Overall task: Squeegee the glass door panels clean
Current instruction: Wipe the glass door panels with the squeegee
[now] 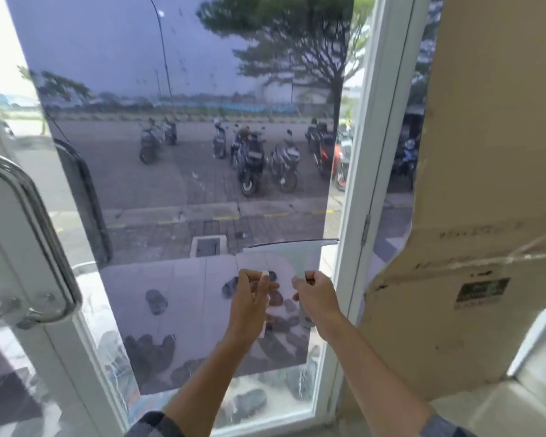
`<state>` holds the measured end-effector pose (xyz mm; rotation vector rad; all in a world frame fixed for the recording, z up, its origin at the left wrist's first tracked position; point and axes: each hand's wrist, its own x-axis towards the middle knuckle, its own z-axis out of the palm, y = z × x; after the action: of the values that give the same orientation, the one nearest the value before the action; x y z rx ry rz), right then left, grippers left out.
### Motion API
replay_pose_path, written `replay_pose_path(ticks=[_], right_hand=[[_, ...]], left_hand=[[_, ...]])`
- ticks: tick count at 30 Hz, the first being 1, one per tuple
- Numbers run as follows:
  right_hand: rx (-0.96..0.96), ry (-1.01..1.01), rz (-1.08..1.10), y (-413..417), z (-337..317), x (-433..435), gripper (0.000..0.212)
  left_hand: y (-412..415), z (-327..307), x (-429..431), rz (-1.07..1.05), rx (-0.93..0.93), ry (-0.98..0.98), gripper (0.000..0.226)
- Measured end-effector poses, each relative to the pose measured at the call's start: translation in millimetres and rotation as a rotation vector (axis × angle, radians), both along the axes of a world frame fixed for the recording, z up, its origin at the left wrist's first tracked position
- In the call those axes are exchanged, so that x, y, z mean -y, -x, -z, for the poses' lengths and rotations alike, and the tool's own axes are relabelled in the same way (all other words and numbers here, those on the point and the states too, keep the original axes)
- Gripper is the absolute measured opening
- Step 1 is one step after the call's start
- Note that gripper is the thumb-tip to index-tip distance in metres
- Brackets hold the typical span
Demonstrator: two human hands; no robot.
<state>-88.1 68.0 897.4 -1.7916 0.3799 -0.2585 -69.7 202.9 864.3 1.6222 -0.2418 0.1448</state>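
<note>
The glass door panel (186,171) fills the middle of the view, covered by a dark tinted film with drops and streaks on it. A wide pale squeegee (292,252) lies against the lower right of the glass, its dark blade edge on top and almost level, its right end close to the white door frame (352,200). My left hand (252,299) is closed on a white handle under the blade. My right hand (316,294) grips the squeegee's lower right edge. Both forearms reach up from the bottom of the view.
A chrome door handle (32,222) curves at the left on the neighbouring door leaf. A beige wall (492,152) with scuffs and a small dark sticker (483,291) stands at the right. Parked motorcycles (252,159) and sandals (156,301) show through the glass.
</note>
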Motion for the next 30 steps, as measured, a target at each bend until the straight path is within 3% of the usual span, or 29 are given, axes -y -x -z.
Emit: replay_pose_path(ticks=[12,19,25,30], right_hand=[[0.306,0.092,-0.099,-21,-155,-56,0.008],[0.405,0.104,-0.130,-40,-197,-55,0.007],[0.441,0.072,-0.113,-70,-222,-48,0.014],[0.509,0.085,-0.103,-93,-252,-48,0.019]], left_hand=[[-26,-135,-52,-0.176,0.199,-0.091,0.017],[-41,-175,-59,-0.241,0.345,-0.013,0.016],[-61,-200,-63,-0.354,0.454,-0.159,0.020],[-78,-227,-67,-0.413,0.518,-0.102,0.013]])
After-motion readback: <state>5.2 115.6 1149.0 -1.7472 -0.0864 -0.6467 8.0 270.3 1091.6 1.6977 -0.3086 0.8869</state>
